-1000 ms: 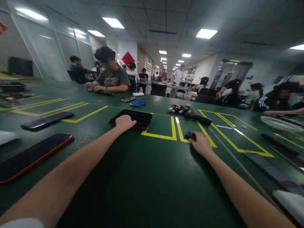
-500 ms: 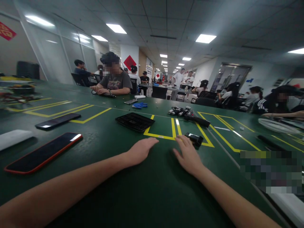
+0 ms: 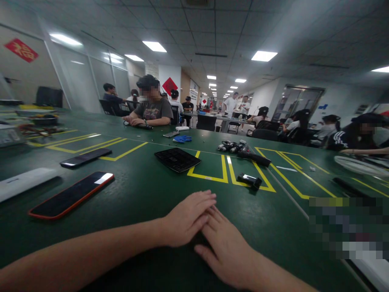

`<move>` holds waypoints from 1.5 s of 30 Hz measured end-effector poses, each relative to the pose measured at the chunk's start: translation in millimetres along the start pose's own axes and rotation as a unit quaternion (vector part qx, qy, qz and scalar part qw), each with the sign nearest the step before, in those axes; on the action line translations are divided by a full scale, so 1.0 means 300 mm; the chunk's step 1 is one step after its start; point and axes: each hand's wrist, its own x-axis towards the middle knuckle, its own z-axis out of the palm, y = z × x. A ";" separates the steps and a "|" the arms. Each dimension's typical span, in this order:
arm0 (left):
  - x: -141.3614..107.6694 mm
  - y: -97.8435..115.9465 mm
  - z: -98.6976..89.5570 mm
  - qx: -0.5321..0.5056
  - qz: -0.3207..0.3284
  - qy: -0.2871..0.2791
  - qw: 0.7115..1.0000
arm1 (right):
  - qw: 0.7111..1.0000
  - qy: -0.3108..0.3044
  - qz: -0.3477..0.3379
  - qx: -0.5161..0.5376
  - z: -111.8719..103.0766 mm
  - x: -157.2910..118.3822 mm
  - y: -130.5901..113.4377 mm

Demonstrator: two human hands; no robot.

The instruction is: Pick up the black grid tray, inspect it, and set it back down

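My left hand (image 3: 189, 217) rests over the fingertips of my right hand (image 3: 226, 245), low over the green table (image 3: 146, 267). Both hands have stretched fingers and hold nothing. Beyond them lies a black tray-like piece (image 3: 178, 159), across the edge of a yellow tape outline. A small black device (image 3: 249, 180) sits on the tape ahead of my right hand. To the left of my hands is a phone with an orange-red edge (image 3: 73, 195), with a dark phone (image 3: 86, 157) behind it.
A white device (image 3: 26, 182) lies at the left. Farther back are blue gloves (image 3: 182, 139), a bundle of dark metallic parts (image 3: 232, 146) and a black cylinder (image 3: 254, 158). A person (image 3: 153, 105) sits across the table. More items and a blurred patch are at the right.
My hands have come together and now touch, nearer to me; before, they were apart, close to the tape. The view has shifted slightly, so the table's items appear farther right.
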 end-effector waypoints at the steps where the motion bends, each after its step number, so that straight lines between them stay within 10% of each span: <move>1: -0.026 0.044 -0.007 -0.026 0.035 -0.027 0.999 | 0.999 -0.010 -0.046 0.002 0.038 -0.008 -0.020; 7: -0.066 0.167 -0.035 -0.083 0.098 -0.143 0.981 | 0.987 -0.033 -0.160 0.001 0.211 -0.036 -0.043; 16: -0.065 0.014 -0.005 0.085 0.182 0.045 0.979 | 0.965 0.107 -0.212 -0.108 -0.012 0.004 0.098; 22: 0.042 -0.187 -0.016 0.181 -0.140 0.019 0.973 | 0.909 0.269 0.161 -0.274 -0.076 0.011 0.473; 27: 0.096 -0.225 -0.003 0.167 -0.190 -0.090 0.963 | 0.862 0.185 0.386 -0.272 -0.070 0.019 0.599; 32: 0.114 -0.255 -0.006 -0.035 -0.222 0.006 0.974 | 0.877 0.148 0.378 -0.259 -0.074 0.024 0.620; 36: 0.189 -0.366 -0.096 -0.319 -0.431 0.202 0.820 | 0.880 0.152 0.370 -0.256 -0.073 0.023 0.628; 45: 0.223 -0.666 -0.259 -0.217 -0.512 0.294 0.778 | 0.883 0.152 0.383 -0.226 -0.064 0.021 0.653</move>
